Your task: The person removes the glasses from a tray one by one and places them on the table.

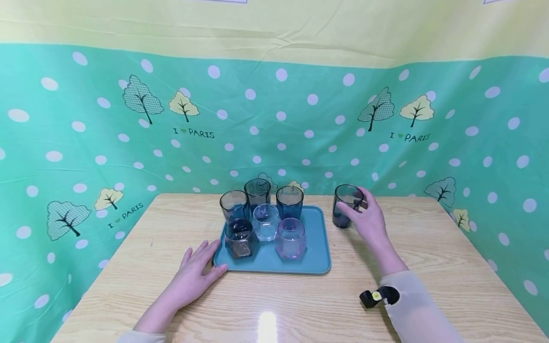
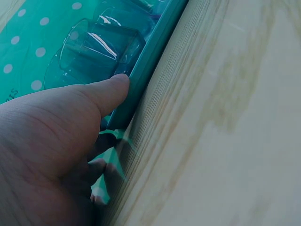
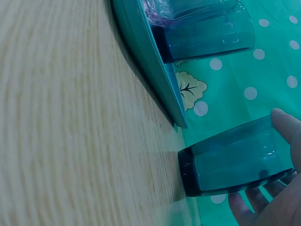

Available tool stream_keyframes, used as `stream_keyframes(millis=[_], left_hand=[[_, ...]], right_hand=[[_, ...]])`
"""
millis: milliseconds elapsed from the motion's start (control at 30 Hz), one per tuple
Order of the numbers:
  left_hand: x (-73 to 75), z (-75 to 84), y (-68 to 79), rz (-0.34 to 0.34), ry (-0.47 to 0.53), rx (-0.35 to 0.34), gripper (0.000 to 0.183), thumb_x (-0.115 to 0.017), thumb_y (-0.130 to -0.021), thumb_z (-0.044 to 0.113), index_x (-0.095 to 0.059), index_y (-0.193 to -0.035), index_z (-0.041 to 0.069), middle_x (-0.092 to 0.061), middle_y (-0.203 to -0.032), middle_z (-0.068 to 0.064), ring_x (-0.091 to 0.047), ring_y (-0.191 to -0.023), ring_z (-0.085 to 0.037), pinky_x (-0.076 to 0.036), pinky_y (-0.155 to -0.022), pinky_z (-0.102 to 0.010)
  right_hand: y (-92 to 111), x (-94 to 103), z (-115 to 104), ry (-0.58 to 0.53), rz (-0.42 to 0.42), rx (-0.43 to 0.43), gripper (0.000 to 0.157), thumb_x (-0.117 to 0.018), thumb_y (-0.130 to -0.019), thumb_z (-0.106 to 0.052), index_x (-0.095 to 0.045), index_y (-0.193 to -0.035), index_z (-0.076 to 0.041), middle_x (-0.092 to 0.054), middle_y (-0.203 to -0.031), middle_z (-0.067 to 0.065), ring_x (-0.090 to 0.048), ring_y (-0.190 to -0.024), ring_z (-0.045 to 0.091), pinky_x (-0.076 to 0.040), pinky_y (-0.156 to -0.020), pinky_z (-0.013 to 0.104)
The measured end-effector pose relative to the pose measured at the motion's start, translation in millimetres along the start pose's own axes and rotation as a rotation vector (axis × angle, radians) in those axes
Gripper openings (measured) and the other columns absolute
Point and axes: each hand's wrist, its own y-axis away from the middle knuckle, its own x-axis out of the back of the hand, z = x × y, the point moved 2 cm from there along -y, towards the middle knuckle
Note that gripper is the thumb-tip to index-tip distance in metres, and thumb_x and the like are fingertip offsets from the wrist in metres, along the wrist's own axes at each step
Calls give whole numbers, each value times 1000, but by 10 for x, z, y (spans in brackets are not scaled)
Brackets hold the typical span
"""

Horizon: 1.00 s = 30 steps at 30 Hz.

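Observation:
My right hand [image 1: 370, 220] grips a tall dark smoky drinking glass [image 1: 341, 220] near its rim, thumb on one side and fingers on the other. That glass stands upright, right of the blue tray [image 1: 315, 259]; its base is close over the wood in the right wrist view. My left hand [image 1: 194, 277] rests at the tray's front left corner, thumb on the front rim and fingers stretched along the left side. On the tray are several glasses: tall bluish ones at the back, a clear glass [image 1: 266, 228], a pinkish glass [image 1: 291, 245] and a dark faceted glass [image 1: 240, 245].
The wooden table [image 1: 274, 305] reaches back to a green dotted cloth [image 1: 300, 119] hanging behind and at both sides. A small black device [image 1: 379, 296] is strapped at my right sleeve.

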Motion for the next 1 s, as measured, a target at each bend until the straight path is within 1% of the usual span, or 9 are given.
stream_keyframes(millis=[433, 833, 1000], left_hand=[[-4, -19, 1, -11, 9, 9, 81, -71, -109, 46, -41, -169, 1, -49, -167, -23, -25, -163, -50, -1, -129, -73], [4, 0, -3, -7, -2, 5, 80, -73, -108, 44, -42, -168, 0, -49, -167, -23, -26, -163, -50, -3, -129, -74], [10, 5, -1, -8, -5, 6, 80, -72, -109, 43, -42, -168, 0, -49, -167, -24, -26, -163, -50, -3, -129, -74]], right_hand=[[6, 4, -3, 1, -4, 1, 105, -85, -96, -55, -27, -177, -21, -41, -169, 23, -49, -150, 47, -48, -119, 59], [3, 9, -9, -14, -5, 8, 105, -85, -97, -52, -25, -177, -18, -40, -170, 23, -43, -154, 46, -46, -121, 59], [-1, 7, -11, -12, -5, 5, 105, -86, -97, -52, -26, -177, -20, -40, -170, 22, -43, -154, 45, -46, -121, 60]])
